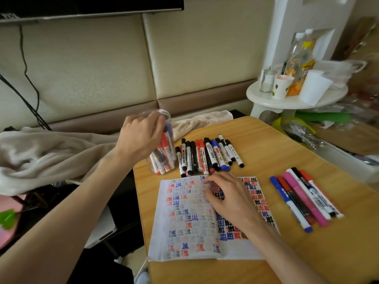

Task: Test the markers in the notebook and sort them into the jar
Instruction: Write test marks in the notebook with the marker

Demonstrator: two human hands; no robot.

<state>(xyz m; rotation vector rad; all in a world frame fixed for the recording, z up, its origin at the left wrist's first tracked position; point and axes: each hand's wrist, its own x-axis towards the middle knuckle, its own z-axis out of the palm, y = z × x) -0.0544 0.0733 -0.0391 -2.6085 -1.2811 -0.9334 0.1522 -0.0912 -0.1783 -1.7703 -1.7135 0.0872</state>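
A clear plastic jar [164, 160] stands at the table's far left edge with several red, blue and black markers upright inside. My left hand [141, 138] hovers at the jar's mouth with its fingers curled over the rim. The fingertips are right by a blue marker cap [168, 128]; whether they pinch it is hidden. An open notebook [188, 222] covered in red, blue and black test marks lies in front of me. My right hand [227, 199] rests on its pages, fingers loosely bent, holding nothing. A row of markers [209, 154] lies behind the notebook.
A second group of markers [305, 197], blue, red, pink, black and white, lies to the right of the notebook. The wooden table [307, 253] ends just left of the jar. A beige blanket [51, 152] lies to the left. A white stand [295, 99] with bottles and cups is behind.
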